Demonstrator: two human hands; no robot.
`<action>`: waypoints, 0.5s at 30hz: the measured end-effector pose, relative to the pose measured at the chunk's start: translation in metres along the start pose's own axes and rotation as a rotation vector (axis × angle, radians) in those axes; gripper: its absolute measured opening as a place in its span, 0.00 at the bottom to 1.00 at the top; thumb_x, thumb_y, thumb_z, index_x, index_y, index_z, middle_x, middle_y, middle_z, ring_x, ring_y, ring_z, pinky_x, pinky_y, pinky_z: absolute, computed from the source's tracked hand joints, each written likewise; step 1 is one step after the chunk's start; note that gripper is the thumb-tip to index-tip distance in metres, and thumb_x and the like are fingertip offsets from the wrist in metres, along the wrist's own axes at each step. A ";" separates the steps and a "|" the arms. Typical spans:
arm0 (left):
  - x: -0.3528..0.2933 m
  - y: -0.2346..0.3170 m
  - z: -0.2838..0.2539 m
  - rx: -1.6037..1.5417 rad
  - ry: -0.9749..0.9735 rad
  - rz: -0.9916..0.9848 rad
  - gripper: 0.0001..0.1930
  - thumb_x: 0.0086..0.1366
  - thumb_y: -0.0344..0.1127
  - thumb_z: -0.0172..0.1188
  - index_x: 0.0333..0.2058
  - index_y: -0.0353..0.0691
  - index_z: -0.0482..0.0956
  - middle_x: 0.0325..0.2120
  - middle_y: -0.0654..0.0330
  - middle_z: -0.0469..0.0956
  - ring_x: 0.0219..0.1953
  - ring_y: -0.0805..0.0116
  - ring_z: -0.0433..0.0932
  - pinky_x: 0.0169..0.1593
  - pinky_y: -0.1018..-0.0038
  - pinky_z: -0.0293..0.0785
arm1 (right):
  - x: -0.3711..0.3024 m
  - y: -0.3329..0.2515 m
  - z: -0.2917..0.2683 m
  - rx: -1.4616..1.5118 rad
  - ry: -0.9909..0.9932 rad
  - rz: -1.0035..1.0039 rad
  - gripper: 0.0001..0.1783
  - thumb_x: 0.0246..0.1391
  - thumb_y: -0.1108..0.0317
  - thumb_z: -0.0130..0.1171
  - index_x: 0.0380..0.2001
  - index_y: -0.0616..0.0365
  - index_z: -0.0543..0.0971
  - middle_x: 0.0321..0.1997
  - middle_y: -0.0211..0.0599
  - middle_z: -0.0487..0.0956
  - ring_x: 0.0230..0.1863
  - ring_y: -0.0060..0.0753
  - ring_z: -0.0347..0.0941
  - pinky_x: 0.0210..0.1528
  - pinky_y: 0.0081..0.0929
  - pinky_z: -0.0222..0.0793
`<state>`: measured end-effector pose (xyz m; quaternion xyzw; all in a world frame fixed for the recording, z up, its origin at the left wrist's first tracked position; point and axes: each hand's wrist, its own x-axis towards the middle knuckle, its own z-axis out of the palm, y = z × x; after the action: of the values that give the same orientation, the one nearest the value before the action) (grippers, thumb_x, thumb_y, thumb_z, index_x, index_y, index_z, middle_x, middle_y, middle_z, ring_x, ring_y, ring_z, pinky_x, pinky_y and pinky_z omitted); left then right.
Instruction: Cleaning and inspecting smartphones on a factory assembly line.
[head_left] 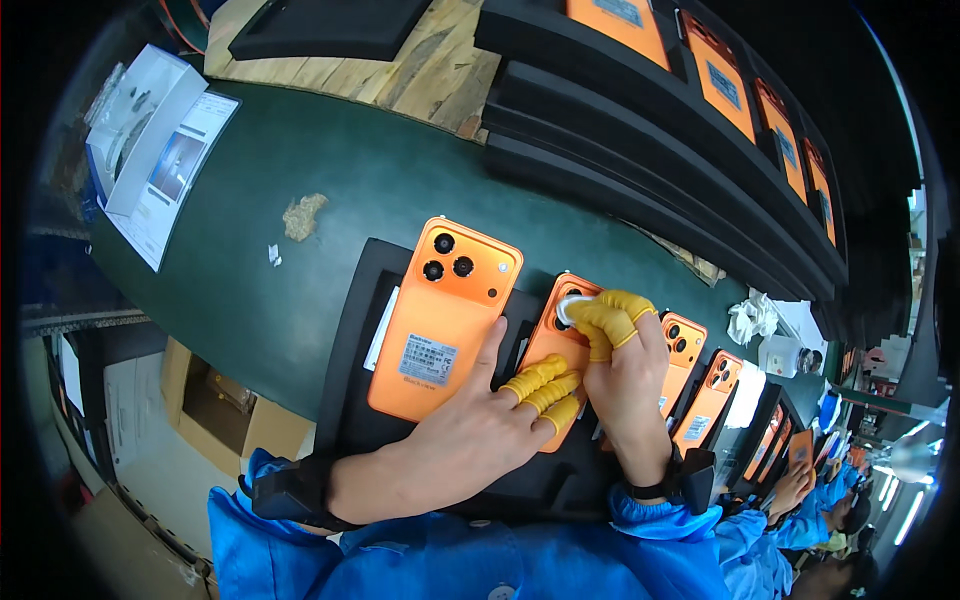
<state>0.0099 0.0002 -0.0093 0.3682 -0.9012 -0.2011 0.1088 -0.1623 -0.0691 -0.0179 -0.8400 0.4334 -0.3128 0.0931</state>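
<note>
My left hand (478,425) lies stretched over the foam tray, with yellow finger cots on several fingers. Its bare index finger is at the right edge of a large orange phone (435,315), which lies back up with three camera lenses and a grey label. The covered fingers rest on a second orange phone (560,347) beside it. In my right hand (627,365), also in yellow finger cots, a small white wipe (570,309) is pinched against that phone's camera area and partly hides the lenses. Both phones lie in a black foam tray (338,365).
More orange phones (708,397) lie to the right. Stacked black foam trays (620,150) holding phones rise at the back right. A white box (140,130) and a paper sheet stand far left on the green table (250,330). A cardboard box (255,430) is below; co-workers sit to the right.
</note>
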 end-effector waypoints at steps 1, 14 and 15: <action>0.000 0.000 -0.003 -0.015 -0.093 -0.013 0.14 0.58 0.32 0.53 0.43 0.37 0.76 0.46 0.57 0.77 0.49 0.71 0.75 0.62 0.32 0.36 | -0.003 0.001 -0.003 -0.023 -0.036 0.004 0.21 0.30 0.86 0.60 0.34 0.59 0.80 0.36 0.42 0.74 0.35 0.45 0.71 0.37 0.33 0.70; -0.001 0.000 0.001 0.006 0.017 0.003 0.11 0.58 0.31 0.54 0.39 0.36 0.77 0.46 0.55 0.76 0.54 0.68 0.72 0.62 0.32 0.38 | 0.001 0.000 -0.010 -0.060 -0.088 0.052 0.23 0.30 0.86 0.60 0.36 0.59 0.77 0.33 0.42 0.74 0.32 0.45 0.70 0.33 0.34 0.68; -0.002 0.001 0.001 -0.026 0.039 -0.003 0.10 0.58 0.31 0.54 0.37 0.36 0.77 0.46 0.55 0.77 0.53 0.68 0.73 0.62 0.32 0.38 | -0.004 -0.001 -0.012 -0.084 -0.096 0.046 0.22 0.31 0.86 0.61 0.36 0.58 0.78 0.33 0.42 0.74 0.33 0.45 0.70 0.34 0.34 0.69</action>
<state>0.0104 0.0024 -0.0096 0.3721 -0.8956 -0.2057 0.1308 -0.1707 -0.0638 -0.0101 -0.8471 0.4603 -0.2514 0.0859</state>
